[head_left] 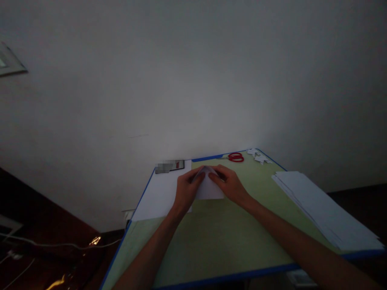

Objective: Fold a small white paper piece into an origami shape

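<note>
Head view. Main item: one folded white paper (209, 190), peaked at the top, straight along its lower edge, located between the two grips. Left grip (186, 187): pinching the paper's left slope, thumb on the near face. Right grip (229, 182): pinching the right slope, thumb likewise in front. Beneath both grips: one green table (223, 237), blue-edged (whether the folded paper touches it, cannot tell). Under and left of the left grip: one large white sheet (157, 197), flat. Beyond the left grip: one dark-rimmed device (180, 164), partly pixelated. Beyond the right grip: one pair of scissors (236, 153), red-handled; farther right, small white paper pieces (260, 158). Well right of the right grip: one stack of white sheets (325, 209), edges uneven.
</note>
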The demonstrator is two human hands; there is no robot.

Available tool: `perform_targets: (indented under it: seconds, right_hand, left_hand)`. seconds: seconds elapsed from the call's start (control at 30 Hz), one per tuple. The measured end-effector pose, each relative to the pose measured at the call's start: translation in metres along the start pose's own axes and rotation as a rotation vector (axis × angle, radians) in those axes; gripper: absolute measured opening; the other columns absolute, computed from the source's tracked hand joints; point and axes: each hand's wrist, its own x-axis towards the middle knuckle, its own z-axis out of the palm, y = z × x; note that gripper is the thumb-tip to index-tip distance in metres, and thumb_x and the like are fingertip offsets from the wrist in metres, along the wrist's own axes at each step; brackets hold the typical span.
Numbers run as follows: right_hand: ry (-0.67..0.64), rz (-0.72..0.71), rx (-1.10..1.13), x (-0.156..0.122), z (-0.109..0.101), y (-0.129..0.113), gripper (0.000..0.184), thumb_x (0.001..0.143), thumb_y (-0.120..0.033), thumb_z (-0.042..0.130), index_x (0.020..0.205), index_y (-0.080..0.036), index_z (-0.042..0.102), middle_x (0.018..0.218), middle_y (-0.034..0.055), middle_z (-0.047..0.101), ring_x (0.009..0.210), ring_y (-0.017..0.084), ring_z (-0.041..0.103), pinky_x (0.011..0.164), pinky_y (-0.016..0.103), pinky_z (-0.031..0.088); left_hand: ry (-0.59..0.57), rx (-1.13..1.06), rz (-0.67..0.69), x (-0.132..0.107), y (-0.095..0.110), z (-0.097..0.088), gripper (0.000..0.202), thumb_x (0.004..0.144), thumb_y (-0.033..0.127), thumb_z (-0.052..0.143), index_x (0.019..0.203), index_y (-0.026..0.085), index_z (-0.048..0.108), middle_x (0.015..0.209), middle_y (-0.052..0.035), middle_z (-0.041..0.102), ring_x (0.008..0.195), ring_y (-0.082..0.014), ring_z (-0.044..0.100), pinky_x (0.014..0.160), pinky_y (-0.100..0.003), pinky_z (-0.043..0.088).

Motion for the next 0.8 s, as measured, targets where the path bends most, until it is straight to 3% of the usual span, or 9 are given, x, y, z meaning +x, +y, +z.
perform_targets:
  seconds: [0.23,0.37,0.5,0.63,0.8]
  right_hand:
    - [0.012,0.007,-0.009,0.0008,-0.0017,0.0058,0.027,0.092,-0.034,0.060,0.113,-0.021,0.072,0.097,0.0072,0.071,0.086,0.020,0.064,0.076,0.032,0.052]
    - [0.036,0.020,0.016,0.0013,-0.0036,0.0071,0.026,0.091,-0.033,0.061,0.111,-0.021,0.071,0.105,0.0084,0.072,0.092,0.021,0.066,0.080,0.033,0.053]
    - [0.011,0.002,0.004,0.0005,-0.0039,0.0039,0.025,0.092,-0.029,0.059,0.114,-0.022,0.070,0.107,0.0074,0.072,0.096,0.021,0.066,0.083,0.033,0.052]
    - [-0.012,-0.029,0.021,-0.0003,-0.0030,0.0004,0.024,0.094,-0.027,0.057,0.112,-0.023,0.071,0.108,0.0076,0.072,0.100,0.021,0.066,0.087,0.034,0.051]
    - [0.009,-0.053,0.021,0.0003,-0.0039,-0.0013,0.022,0.091,-0.023,0.059,0.108,-0.023,0.073,0.103,0.0071,0.071,0.098,0.021,0.066,0.087,0.034,0.051]
  left_hand:
    - [-0.042,-0.067,-0.032,0.0015,0.0003,-0.0010,0.034,0.075,0.035,0.074,0.105,0.019,0.078,0.110,-0.0093,0.076,0.103,-0.0284,0.068,0.088,-0.039,0.052]
    - [-0.061,-0.222,-0.058,0.0044,-0.0021,-0.0046,0.035,0.081,0.034,0.063,0.110,0.020,0.077,0.113,-0.0096,0.075,0.104,-0.0268,0.067,0.082,-0.034,0.052]
    - [-0.058,-0.238,-0.102,0.0049,-0.0028,-0.0032,0.035,0.085,0.045,0.061,0.098,0.017,0.078,0.101,-0.0105,0.076,0.091,-0.0234,0.067,0.073,-0.030,0.049]
    - [-0.040,-0.202,-0.119,0.0036,-0.0028,0.0004,0.028,0.079,0.041,0.074,0.090,0.016,0.076,0.087,-0.0058,0.074,0.079,-0.0165,0.062,0.070,-0.026,0.046]
    - [-0.058,-0.212,-0.144,0.0028,-0.0033,-0.0002,0.025,0.077,0.039,0.077,0.087,0.016,0.075,0.082,-0.0033,0.071,0.074,-0.0137,0.059,0.067,-0.024,0.043]
